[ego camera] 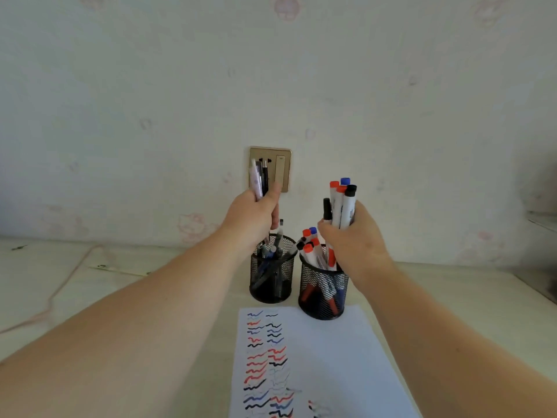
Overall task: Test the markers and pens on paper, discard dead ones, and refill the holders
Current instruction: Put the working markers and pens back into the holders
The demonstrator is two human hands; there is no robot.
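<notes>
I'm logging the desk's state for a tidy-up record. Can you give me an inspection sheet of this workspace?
Surface: pale desk against a wall.
Job's things: left mesh holder holds pens; right mesh holder holds markers; test paper carries red, blue and black squiggles.
Clutter: flat strip lying at left, kind unclear.
Hands: left hand grips a bunch of pens; right hand grips a bunch of markers.
Cables: pinkish cord across the desk's left.
Surroundings: gold wall socket; grey object at right edge.
</notes>
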